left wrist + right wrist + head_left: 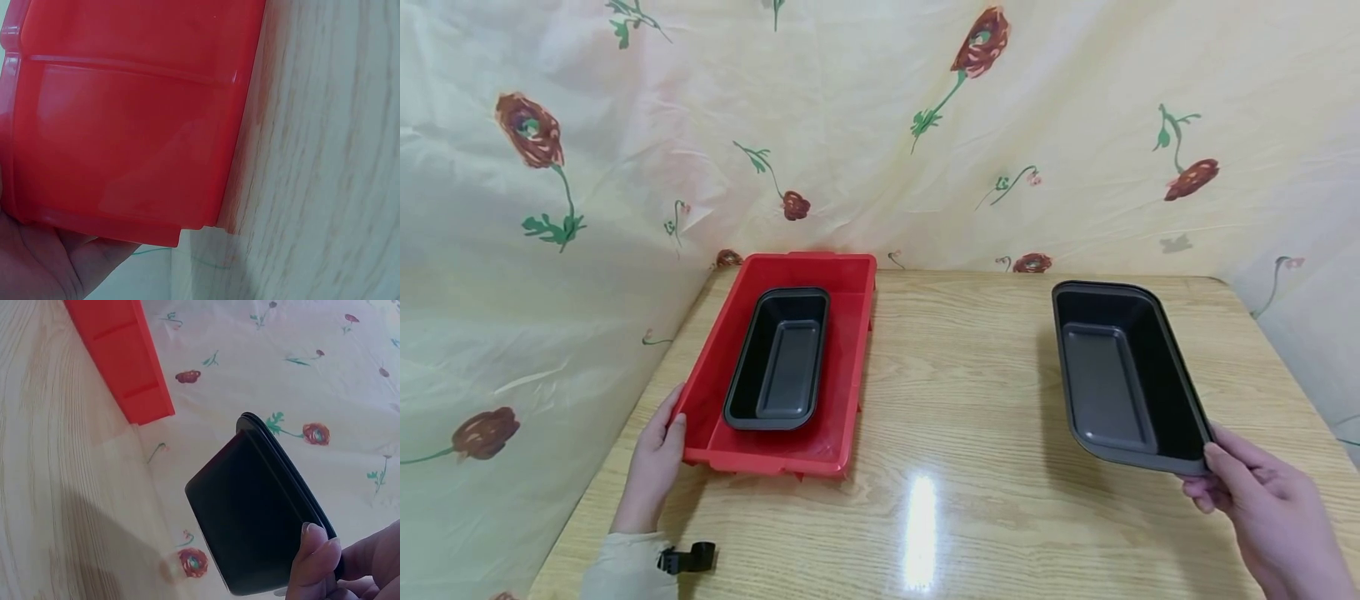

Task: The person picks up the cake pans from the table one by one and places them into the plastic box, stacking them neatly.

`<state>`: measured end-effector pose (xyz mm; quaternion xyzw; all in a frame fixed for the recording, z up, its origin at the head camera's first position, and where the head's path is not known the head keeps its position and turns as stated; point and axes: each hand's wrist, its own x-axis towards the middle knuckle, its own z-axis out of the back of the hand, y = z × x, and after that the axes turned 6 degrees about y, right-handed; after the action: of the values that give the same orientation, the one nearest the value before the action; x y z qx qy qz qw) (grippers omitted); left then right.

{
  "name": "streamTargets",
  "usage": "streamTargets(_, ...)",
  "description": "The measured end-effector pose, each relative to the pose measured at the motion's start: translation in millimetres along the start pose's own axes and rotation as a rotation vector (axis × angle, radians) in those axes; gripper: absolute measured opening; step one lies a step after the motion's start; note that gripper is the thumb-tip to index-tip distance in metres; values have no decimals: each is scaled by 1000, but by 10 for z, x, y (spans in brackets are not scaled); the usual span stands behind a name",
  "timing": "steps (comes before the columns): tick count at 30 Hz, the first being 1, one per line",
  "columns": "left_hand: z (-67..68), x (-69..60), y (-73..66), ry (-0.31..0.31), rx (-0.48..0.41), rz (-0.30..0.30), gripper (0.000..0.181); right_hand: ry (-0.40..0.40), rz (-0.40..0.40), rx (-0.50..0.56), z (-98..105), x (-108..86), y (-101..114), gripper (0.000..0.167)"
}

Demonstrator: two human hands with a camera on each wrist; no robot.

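On the left of the table, a red plastic tray (700,433) holds a dark loaf pan (788,367) lying on its floor. My left hand (658,454) grips the tray's near left corner, thumb over the rim; in the left wrist view the fingers (94,259) reach under that rim. A second dark loaf pan (1105,375) is held above the table at the right, tilted, its inside facing me. My right hand (1270,500) pinches its near right corner, thumb on top and fingers beneath, as the right wrist view also shows with the pan's outer wall (250,512).
The wooden table (955,375) has a bright light reflection near its front. A flowered curtain (850,125) hangs behind the table and along its left and right sides. A black strap (688,558) sits at the left wrist, over a pale sleeve (628,567).
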<state>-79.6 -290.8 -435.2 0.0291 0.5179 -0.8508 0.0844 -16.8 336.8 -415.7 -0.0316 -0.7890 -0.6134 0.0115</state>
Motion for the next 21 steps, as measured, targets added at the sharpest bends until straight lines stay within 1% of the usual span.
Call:
streamTargets(8, 3, -8, -14, 3, -17, -20, 52, 21, -27, -16, -129, 64, 21, 33)
streamTargets(16, -5, -3, -33, -2, -24, -3, 52, 67, 4, 18, -274, 129, 27, 39)
streamTargets(21, -9, 4, -28, -6, -28, 7, 52, 76, -11, 19, -370, 154, 30, 38)
